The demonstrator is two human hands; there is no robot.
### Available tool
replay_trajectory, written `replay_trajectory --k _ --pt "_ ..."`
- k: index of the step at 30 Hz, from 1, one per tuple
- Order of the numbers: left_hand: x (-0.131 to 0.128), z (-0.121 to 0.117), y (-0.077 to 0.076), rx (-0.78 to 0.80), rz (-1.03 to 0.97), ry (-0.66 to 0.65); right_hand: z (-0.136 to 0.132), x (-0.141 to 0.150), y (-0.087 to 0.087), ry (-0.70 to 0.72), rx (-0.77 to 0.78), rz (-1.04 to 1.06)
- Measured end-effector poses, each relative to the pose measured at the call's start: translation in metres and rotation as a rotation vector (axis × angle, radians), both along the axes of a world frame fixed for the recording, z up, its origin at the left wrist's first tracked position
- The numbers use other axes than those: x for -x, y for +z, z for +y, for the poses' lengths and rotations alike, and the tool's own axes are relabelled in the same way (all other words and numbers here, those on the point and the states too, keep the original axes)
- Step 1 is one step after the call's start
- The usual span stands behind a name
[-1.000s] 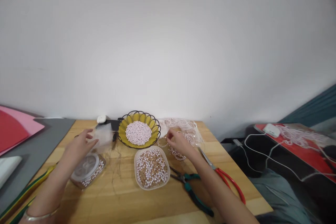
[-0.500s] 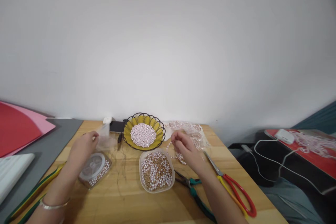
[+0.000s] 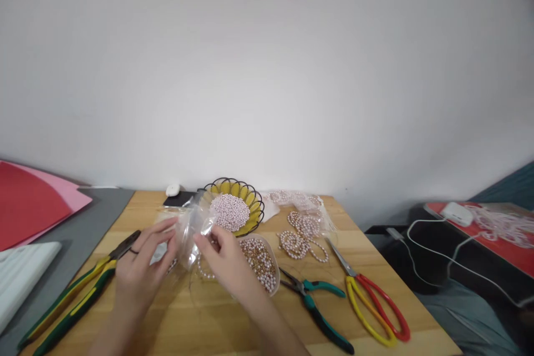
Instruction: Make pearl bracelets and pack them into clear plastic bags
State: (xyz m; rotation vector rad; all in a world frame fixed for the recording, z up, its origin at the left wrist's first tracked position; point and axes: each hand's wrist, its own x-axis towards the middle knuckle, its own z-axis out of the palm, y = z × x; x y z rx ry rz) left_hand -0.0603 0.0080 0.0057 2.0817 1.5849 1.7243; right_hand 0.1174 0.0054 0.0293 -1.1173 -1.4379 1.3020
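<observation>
Over the front left of the wicker basket, my left hand pinches a clear plastic bag. My right hand is closed at the bag's right side. A string of pearly beads hangs beneath its fingers; whether those fingers also grip the bag is unclear. Behind the hands stands the yellow basket of pale pink beads. The plastic tub of pink and gold beads is partly covered by my right hand. The lidded bead box at the left is mostly hidden.
Yellow-green pliers lie at the left, green pliers and red-yellow scissors at the right. Coiled bead strings and a bagged bundle sit at the back right. Red paper lies beyond the table's left side.
My right hand has moved left with the bead string, away from the coils. My left hand has brought the bag right and nearer, so both hands meet at it.
</observation>
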Motion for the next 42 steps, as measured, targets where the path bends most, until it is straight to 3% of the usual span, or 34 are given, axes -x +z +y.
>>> replay_trajectory --k 6,9,11,16,20,26,32,35,38,42 --pt "-0.014 -0.009 0.003 0.173 -0.684 0.007 0.006 -0.012 -0.004 -0.031 -0.058 0.033" --pt "-0.016 -0.005 0.009 0.317 -1.054 -0.087 0.005 -0.020 -0.003 -0.004 -0.068 0.054" --pt "-0.017 -0.003 0.013 0.376 -1.172 -0.161 0.006 -0.021 -0.005 -0.023 -0.068 0.058" --pt "-0.016 0.000 0.018 0.423 -1.192 -0.203 0.013 -0.017 -0.012 0.027 -0.013 0.001" --pt "-0.012 -0.002 0.017 0.236 -1.122 -0.098 0.011 -0.006 -0.008 -0.055 0.027 -0.018" --pt "-0.021 -0.013 0.005 0.220 -1.040 -0.137 0.005 0.021 0.008 0.052 0.018 -0.127" --pt "-0.028 -0.011 -0.006 0.188 -1.177 -0.122 0.013 0.035 0.004 0.031 -0.090 -0.160" --pt "-0.022 -0.006 0.000 0.195 -1.241 -0.124 0.019 0.031 -0.003 0.041 -0.151 -0.127" --pt "-0.005 -0.001 0.010 0.203 -1.312 -0.100 0.026 0.024 -0.009 0.024 -0.115 -0.094" --pt "0.026 0.001 0.021 0.176 -1.383 0.012 0.032 0.021 -0.012 -0.019 -0.090 -0.121"
